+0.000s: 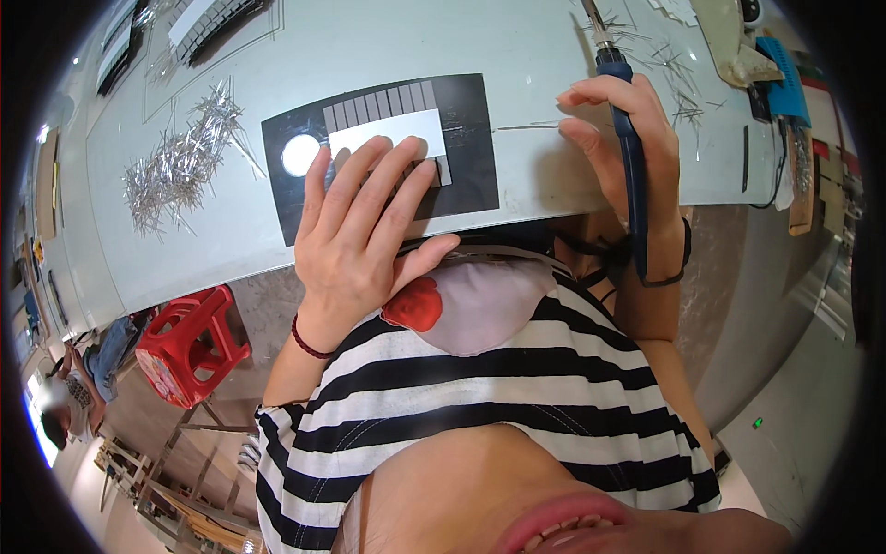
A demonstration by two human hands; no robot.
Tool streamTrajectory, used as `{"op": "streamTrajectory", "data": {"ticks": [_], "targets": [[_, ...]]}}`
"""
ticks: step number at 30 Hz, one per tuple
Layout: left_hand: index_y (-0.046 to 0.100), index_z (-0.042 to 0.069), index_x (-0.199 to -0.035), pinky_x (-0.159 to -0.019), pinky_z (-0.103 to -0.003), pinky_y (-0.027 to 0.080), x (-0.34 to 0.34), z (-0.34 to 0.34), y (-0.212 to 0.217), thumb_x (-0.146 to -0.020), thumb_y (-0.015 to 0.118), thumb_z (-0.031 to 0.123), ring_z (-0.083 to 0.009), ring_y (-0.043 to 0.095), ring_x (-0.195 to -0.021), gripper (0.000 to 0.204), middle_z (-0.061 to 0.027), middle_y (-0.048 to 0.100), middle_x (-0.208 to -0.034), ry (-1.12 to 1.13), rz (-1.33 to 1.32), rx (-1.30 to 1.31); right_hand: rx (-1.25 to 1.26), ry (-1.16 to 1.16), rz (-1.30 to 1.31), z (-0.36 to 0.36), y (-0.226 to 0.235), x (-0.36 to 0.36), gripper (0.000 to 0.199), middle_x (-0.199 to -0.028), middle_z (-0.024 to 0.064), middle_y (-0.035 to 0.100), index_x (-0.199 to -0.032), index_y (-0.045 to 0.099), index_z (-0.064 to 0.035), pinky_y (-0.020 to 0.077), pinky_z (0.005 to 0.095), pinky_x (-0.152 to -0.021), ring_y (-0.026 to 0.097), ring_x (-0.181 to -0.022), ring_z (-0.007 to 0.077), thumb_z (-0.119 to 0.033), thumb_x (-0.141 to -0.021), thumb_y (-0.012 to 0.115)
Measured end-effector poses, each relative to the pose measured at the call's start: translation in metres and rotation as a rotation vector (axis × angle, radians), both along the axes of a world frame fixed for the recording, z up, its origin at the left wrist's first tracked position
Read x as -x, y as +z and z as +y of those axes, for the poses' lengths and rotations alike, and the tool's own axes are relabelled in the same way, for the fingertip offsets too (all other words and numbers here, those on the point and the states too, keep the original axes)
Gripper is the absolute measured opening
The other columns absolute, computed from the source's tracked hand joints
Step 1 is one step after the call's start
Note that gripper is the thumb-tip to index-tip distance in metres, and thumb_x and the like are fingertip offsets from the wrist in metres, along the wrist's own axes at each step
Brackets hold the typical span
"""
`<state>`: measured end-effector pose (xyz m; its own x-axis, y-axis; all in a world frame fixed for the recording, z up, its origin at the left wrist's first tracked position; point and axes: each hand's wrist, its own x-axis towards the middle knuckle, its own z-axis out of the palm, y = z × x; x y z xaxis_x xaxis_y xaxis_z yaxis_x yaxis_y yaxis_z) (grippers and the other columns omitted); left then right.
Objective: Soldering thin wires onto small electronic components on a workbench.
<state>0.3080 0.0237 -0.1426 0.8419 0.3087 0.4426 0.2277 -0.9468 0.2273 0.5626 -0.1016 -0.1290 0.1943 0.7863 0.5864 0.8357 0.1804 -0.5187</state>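
Note:
My left hand [355, 235] lies flat with its fingers spread on a white rectangular card [395, 129]. Beneath that card, a row of narrow grey-brown strips [380, 103] shows along its far edge, all on a black board [476, 120]. Beside my left fingertips is a round white spot or disc [300, 155] on the board. In my right hand [660, 138] is a soldering iron [634, 166] with a dark blue handle, held upright in the picture, its metal tip toward the far edge. My right thumb is near thin straight wires [531, 126] on the table.
A heap of short silvery wires [185, 171] lies left of the board. More loose wires [681, 78] are scattered at the far right, near a blue holder [784, 81]. Strip stacks [217, 28] stand at the far left. A red stool [194, 343] and another person [78, 397] are beyond the table.

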Motion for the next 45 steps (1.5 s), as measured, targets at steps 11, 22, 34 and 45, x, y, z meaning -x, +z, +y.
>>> {"op": "streamTrajectory", "data": {"ticks": [11, 22, 34, 45], "targets": [[0.071, 0.01, -0.119, -0.113, -0.051, 0.035, -0.001, -0.002, 0.001, -0.087, 0.067, 0.054, -0.025, 0.062, -0.118, 0.054, -0.0037, 0.067, -0.126, 0.063, 0.047, -0.028, 0.121, -0.05, -0.048, 0.02, -0.005, 0.021, 0.028, -0.075, 0.0025, 0.062, -0.104, 0.066, -0.0119, 0.0456, 0.0355, -0.079, 0.059, -0.079, 0.0233, -0.007, -0.079, 0.076], [0.073, 0.011, -0.116, -0.113, -0.05, 0.035, 0.001, -0.004, -0.001, -0.088, 0.065, 0.055, -0.0231, 0.062, -0.118, 0.053, -0.0022, 0.069, -0.124, 0.094, 0.026, -0.051, -0.121, -0.016, 0.048, 0.019, -0.014, 0.016, 0.026, -0.082, 0.006, 0.067, -0.108, 0.066, -0.006, 0.0469, 0.0303, -0.065, 0.058, -0.072, 0.0202, -0.003, -0.084, 0.075], [0.073, 0.01, -0.115, -0.114, -0.049, 0.034, 0.001, -0.002, -0.006, -0.089, 0.062, 0.058, -0.0254, 0.063, -0.116, 0.056, -0.0047, 0.07, -0.121, 0.072, 0.013, -0.076, -0.248, -0.109, 0.561, 0.006, -0.008, 0.029, 0.049, -0.078, 0.0125, 0.054, -0.123, 0.044, 0.0032, 0.0403, 0.0309, -0.066, 0.048, -0.067, 0.0163, -0.041, -0.104, 0.052], [0.074, 0.01, -0.111, -0.112, -0.05, 0.036, 0.0, 0.002, -0.005, -0.09, 0.061, 0.059, -0.0247, 0.066, -0.111, 0.054, -0.0034, 0.072, -0.116, 0.087, 0.005, -0.088, -0.254, -0.017, 1.022, 0.007, 0.004, 0.026, 0.021, -0.069, 0.0112, 0.059, -0.103, 0.045, 0.0007, 0.0387, 0.0242, -0.053, 0.05, -0.055, 0.0111, -0.006, -0.094, 0.063]]}}
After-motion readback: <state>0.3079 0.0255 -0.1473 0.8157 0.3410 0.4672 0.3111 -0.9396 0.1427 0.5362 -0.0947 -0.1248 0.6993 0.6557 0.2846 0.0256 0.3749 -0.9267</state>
